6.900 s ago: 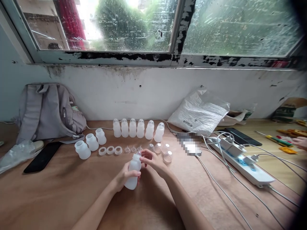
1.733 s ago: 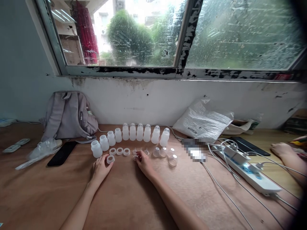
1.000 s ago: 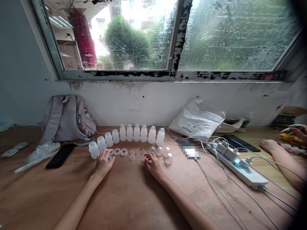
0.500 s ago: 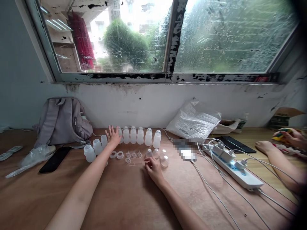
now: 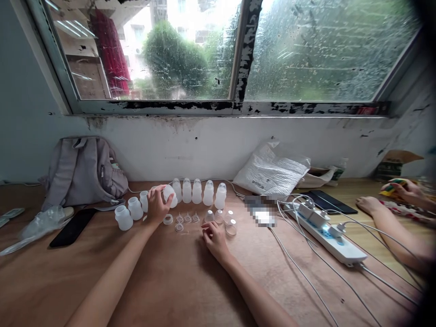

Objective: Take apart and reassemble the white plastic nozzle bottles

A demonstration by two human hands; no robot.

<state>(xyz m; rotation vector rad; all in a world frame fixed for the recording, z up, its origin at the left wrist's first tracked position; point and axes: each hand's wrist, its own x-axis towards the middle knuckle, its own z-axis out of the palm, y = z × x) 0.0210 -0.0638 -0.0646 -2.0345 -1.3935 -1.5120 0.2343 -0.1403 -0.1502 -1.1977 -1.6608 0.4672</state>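
My left hand [image 5: 157,204] is closed round a white bottle [image 5: 170,195], which it holds tilted at the left end of a row of capped bottles [image 5: 196,191]. Further left stand several open-topped bottles [image 5: 123,218]. A white ring [image 5: 168,219] and several clear nipple-like parts [image 5: 187,218] lie in front of the row. My right hand [image 5: 214,236] rests on the table with loosely curled fingers, beside several clear caps [image 5: 230,227]; whether its fingertips hold anything is too small to tell.
At the left are a grey backpack [image 5: 81,172], a plastic bag [image 5: 44,225] and a black phone [image 5: 73,228]. To the right lie a silver bag [image 5: 272,170], cables and a white power strip [image 5: 344,250]. Another person's hands [image 5: 369,206] are at the far right.
My left hand has closed on a bottle at the row's left end and tilted it; before, its fingers were spread there. My right hand has barely moved. The view has shifted slightly.
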